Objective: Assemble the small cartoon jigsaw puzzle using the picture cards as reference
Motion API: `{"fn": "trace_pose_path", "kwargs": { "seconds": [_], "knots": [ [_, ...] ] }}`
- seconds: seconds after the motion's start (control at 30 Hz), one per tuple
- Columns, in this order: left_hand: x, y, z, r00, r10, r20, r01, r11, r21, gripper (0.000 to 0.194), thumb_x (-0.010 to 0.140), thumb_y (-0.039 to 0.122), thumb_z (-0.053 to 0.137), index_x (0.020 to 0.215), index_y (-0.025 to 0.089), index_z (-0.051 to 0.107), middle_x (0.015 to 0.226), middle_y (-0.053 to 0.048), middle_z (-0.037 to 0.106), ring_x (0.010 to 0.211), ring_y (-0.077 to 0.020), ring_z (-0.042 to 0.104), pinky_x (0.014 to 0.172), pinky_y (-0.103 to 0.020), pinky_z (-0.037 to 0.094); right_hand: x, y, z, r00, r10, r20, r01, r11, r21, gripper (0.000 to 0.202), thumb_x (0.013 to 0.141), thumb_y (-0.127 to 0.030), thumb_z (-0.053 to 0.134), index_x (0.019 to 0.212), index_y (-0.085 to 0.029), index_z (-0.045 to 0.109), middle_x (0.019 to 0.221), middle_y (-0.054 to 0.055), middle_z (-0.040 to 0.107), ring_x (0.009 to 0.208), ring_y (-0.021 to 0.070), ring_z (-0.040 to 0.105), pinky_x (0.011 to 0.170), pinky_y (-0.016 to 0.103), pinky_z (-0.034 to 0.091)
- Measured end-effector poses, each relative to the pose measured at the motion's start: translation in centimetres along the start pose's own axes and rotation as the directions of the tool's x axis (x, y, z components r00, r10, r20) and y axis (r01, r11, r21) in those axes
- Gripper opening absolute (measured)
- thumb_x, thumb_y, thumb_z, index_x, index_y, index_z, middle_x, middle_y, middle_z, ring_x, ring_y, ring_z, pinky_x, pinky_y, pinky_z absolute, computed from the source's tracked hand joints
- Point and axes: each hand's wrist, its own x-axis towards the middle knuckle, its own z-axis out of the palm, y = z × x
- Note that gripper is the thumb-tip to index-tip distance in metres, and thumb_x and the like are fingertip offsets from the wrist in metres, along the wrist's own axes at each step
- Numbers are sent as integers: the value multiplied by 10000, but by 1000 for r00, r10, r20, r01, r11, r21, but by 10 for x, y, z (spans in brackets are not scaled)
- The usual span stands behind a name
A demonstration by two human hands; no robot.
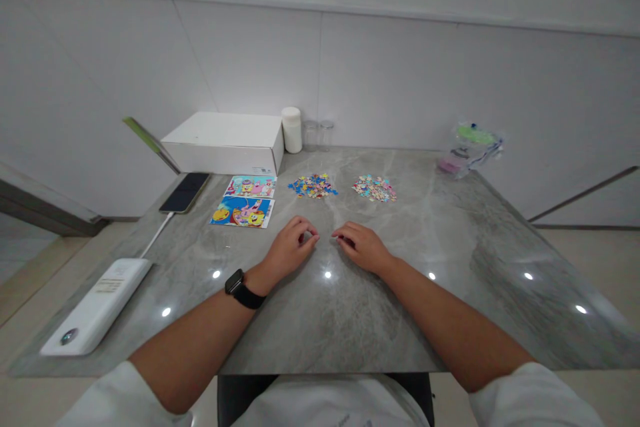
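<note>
The left hand [293,243] and right hand [364,247] rest low over the bench [345,327], apart from each other. Both have their fingers curled in; whether thumb and fingertips meet, or pinch some scrap, I can't tell (the tips are just too small to read).

Take the gap between the hands as the clock's centre. The blue-and-yellow pile [313,185] lies near 12 o'clock, nudging towards 11, and the pink-and-pale pile [374,188] sits at 1 o'clock. The two picture cards [243,211] are at 10 o'clock, beside the white box [225,140]; the black phone [185,192] is farther out that way.

The loose pieces look light, thin and fairly stiff, like cardboard, and would probably skate on the smooth top. A fingertip pinch on opposite edges should suit each one; their little tabs may bend if squeezed hard. The cards look flat and flexible, best lifted by an edge.

Single pieces blur together, so shapes, count and whatever lies underneath are hidden. Small print on the cards can't be read, and the crinkled clear bag [470,150] at 2 o'clock obscures its green and pink contents. The forearms cover part of the bench.
</note>
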Motion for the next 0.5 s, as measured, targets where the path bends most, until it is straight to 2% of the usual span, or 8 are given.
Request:
{"fn": "trace_pose_path", "kwargs": {
  "seconds": [0.33,0.4,0.5],
  "knots": [
    [-2,3,0,1000,15,-3,-16,1000,-11,50,953,233,648,934,206,685,1013,-38,616,782,-151,571,743,-310,495,0,-2,-2,1000,23,-12,-23,1000,15,218,1002,-180,576,1141,-208,742,1042,79,739,912,184,674,854,307,528],
    [-1,3,-3,999,25,-43,-25,1000,16,41,952,228,645,956,208,680,1027,-44,628,818,-163,590,771,-318,510,1,-1,-2,999,32,-35,-32,999,0,222,1009,-193,567,1154,-209,735,1031,77,734,915,189,673,852,315,527],
    [1,4,-14,985,47,-168,-35,997,74,68,958,233,640,1011,210,676,1031,-50,657,882,-187,613,834,-342,524,4,-1,-4,997,26,-71,-27,999,-16,231,1019,-212,548,1161,-214,731,987,69,718,866,185,664,839,319,529]
  ]
}}
